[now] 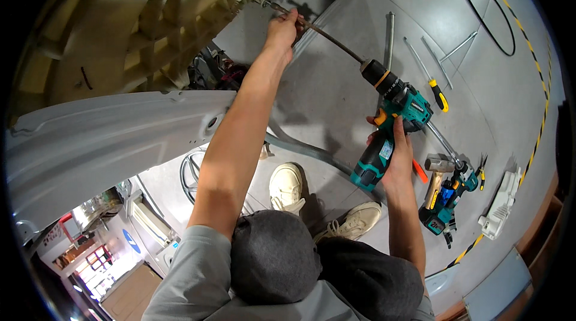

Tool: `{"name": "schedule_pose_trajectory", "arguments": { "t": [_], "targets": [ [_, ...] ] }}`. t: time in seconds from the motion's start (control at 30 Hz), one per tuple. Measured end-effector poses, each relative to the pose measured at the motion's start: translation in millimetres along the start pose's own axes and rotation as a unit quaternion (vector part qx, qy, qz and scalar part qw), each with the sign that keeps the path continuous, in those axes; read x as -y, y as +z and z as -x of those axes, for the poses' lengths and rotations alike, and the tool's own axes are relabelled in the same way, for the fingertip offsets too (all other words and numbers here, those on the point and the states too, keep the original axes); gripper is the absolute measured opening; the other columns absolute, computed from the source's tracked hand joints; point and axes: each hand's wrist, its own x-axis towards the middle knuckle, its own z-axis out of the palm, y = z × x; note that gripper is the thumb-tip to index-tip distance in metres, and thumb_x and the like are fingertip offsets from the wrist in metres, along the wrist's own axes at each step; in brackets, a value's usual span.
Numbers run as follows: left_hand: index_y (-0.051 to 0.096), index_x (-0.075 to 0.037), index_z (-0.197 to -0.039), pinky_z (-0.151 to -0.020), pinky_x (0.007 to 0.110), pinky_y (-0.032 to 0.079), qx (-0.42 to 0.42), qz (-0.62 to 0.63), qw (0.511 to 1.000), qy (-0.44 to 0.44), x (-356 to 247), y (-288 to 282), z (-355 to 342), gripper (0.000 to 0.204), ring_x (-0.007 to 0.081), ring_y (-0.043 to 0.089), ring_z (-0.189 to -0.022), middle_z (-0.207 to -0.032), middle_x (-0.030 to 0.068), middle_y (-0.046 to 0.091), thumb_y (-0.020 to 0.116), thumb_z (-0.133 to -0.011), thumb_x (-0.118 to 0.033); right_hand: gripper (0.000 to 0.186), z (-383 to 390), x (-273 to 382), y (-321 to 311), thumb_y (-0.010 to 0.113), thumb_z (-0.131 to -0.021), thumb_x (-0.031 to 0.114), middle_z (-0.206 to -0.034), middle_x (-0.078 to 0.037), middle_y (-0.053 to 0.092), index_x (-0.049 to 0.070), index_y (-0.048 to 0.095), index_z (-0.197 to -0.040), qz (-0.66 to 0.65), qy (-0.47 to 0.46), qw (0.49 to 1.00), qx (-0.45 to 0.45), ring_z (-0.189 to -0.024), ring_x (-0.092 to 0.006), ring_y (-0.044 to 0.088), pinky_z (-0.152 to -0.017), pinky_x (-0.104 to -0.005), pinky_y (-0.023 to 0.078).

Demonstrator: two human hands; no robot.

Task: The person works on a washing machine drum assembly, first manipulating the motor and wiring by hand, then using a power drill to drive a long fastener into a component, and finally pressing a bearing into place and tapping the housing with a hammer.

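My left hand (282,35) is closed around a long thin rusty-brown shaft (333,42) near its far end, which meets a small fitting (267,2) at the edge of a cream ribbed plastic housing (162,27). The shaft's near end sits in the chuck of a teal-and-black cordless drill (411,108), tilted toward the upper left. My right hand (398,162) grips that drill by its handle, below the chuck and beside the battery. The fingers of my left hand are partly hidden behind the shaft.
A bent grey metal panel (102,135) spans the left. On the floor lie a yellow-handled screwdriver (439,96), a T-handle wrench (457,47), a hammer (437,165), another power tool (444,210), pliers (482,174), a white plastic part (499,207) and a black loop (507,21).
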Motion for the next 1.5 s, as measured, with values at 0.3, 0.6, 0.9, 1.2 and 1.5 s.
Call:
{"name": "schedule_pose_trajectory", "arguments": {
  "t": [0.3,0.6,0.9,1.2,1.5],
  "targets": [
    [0.061,-0.008,-0.085,-0.055,0.024,0.037,-0.004,0.009,1.000,0.009,6,1,-8,0.023,0.0094,0.052,-0.064,-0.078,0.0002,0.062,0.055,-0.098,-0.026,0.038,-2,4,4,0.059,-0.094,0.036,-0.091,-0.016,0.067,0.002,0.056,-0.109,0.027,0.028,0.999,-0.026,-0.067,-0.0189,0.064,-0.059,-0.0278,0.052],
    [0.061,-0.007,-0.088,-0.056,0.024,0.038,0.006,-0.011,1.000,0.018,8,-6,-11,0.021,0.0092,0.054,-0.066,-0.080,0.0009,0.064,0.056,-0.097,-0.026,0.041,2,-3,18,0.066,-0.089,0.038,-0.074,-0.013,0.064,0.000,0.057,-0.100,0.014,0.039,0.995,-0.088,-0.058,-0.0180,0.062,-0.055,-0.0283,0.053],
    [0.063,-0.007,-0.088,-0.056,0.025,0.038,0.008,0.000,1.000,0.010,7,-10,-8,0.023,0.0096,0.054,-0.065,-0.078,0.0011,0.063,0.055,-0.098,-0.026,0.052,-3,-7,-2,0.048,-0.097,0.048,-0.099,-0.016,0.065,0.001,0.052,-0.118,-0.017,0.026,1.000,0.002,-0.072,-0.0186,0.065,-0.062,-0.0283,0.054],
    [0.062,-0.006,-0.089,-0.053,0.023,0.038,0.016,-0.011,1.000,0.003,1,4,0,0.026,0.0080,0.052,-0.062,-0.074,-0.0007,0.060,0.050,-0.100,-0.026,0.034,-7,5,-15,0.057,-0.095,0.019,-0.112,-0.013,0.064,0.001,0.051,-0.123,-0.042,-0.007,0.997,0.067,-0.076,-0.0168,0.063,-0.068,-0.0293,0.054],
    [0.059,-0.007,-0.087,-0.054,0.022,0.040,0.001,0.023,1.000,0.012,2,-8,-1,0.028,0.0085,0.054,-0.062,-0.074,0.0004,0.060,0.056,-0.097,-0.033,0.033,-5,0,-4,0.058,-0.093,0.014,-0.112,-0.016,0.063,0.000,0.051,-0.123,-0.030,-0.016,0.998,0.049,-0.074,-0.0164,0.061,-0.068,-0.0302,0.052]
  ]
}}
